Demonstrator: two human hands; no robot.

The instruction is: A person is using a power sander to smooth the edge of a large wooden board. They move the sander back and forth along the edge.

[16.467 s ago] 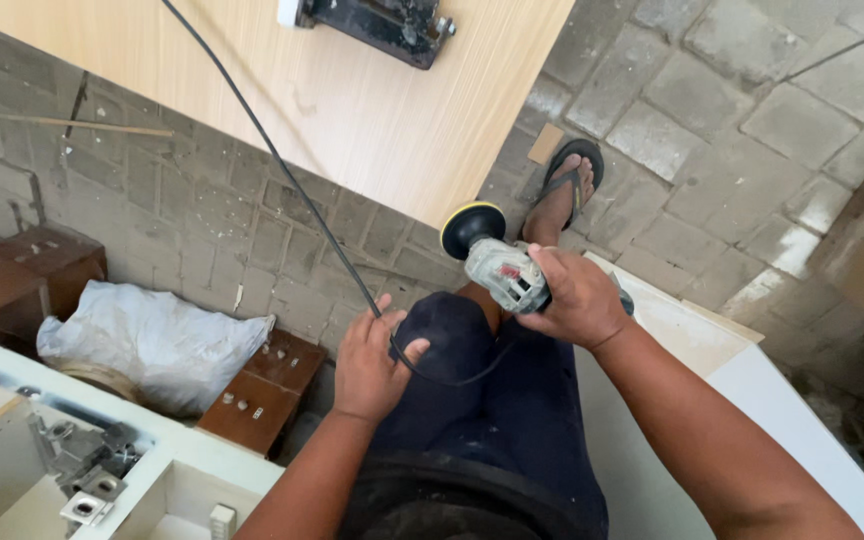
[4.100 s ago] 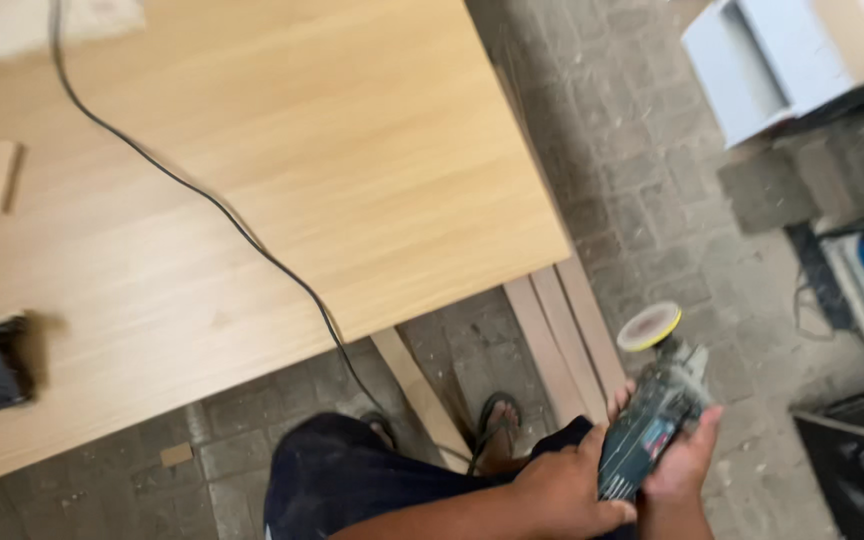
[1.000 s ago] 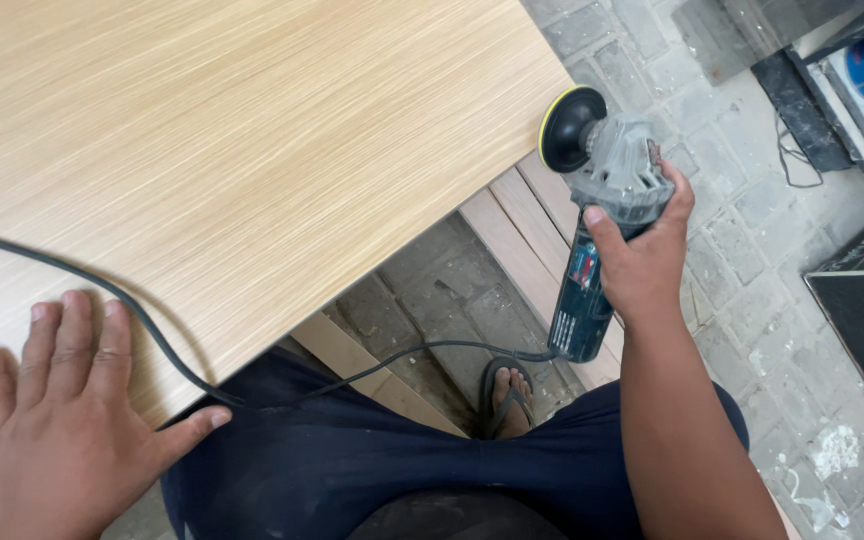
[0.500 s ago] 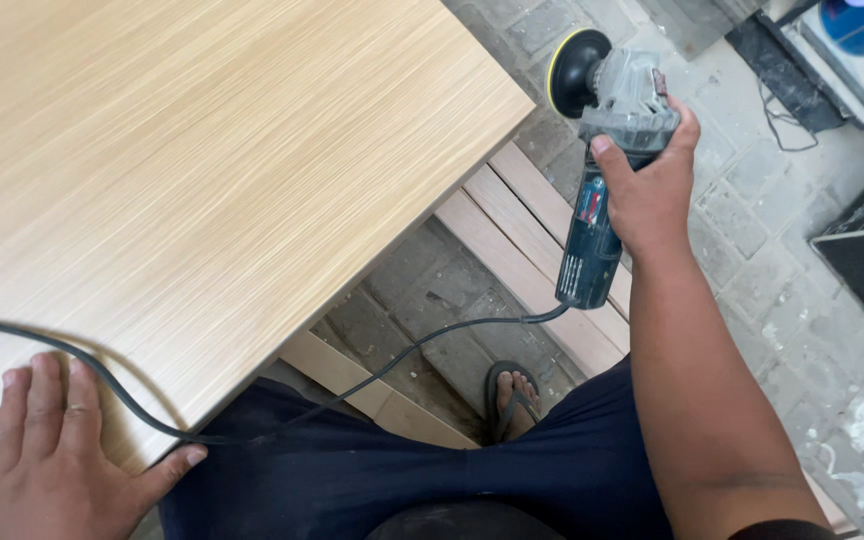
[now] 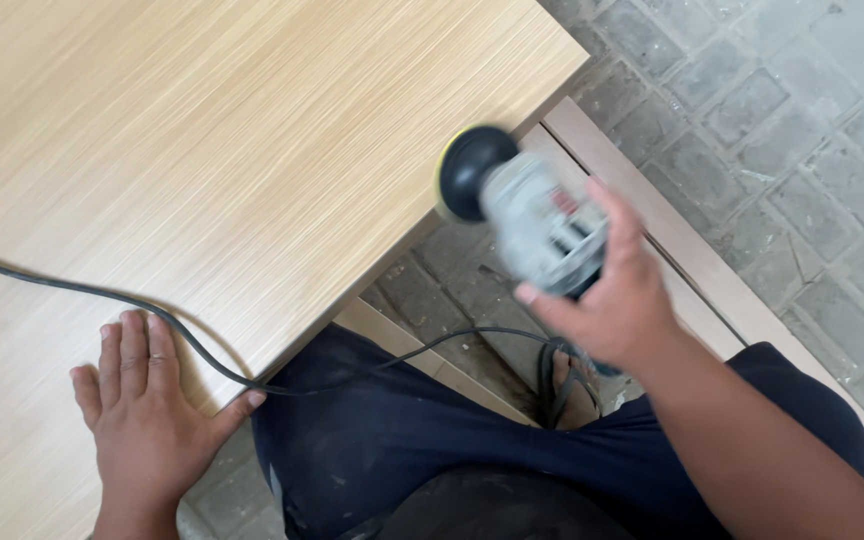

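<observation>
My right hand (image 5: 617,300) grips a grey handheld sander (image 5: 527,215), blurred by motion, whose black pad with a yellow rim sits against the near edge of a large light wood-grain panel (image 5: 212,150). My left hand (image 5: 147,415) lies flat, fingers spread, on the panel's near left part. The sander's black power cord (image 5: 142,310) crosses the panel past my left fingers and drops over the edge toward my lap.
Pale wooden slats (image 5: 642,200) lie under the panel on a grey paving-stone floor (image 5: 772,110). My legs in dark trousers (image 5: 422,440) and a sandalled foot (image 5: 567,390) are below the panel's edge.
My right hand has brought the sander left and down from beside the panel's far corner to its near edge. The view has shifted, and my left hand now sits higher in frame.
</observation>
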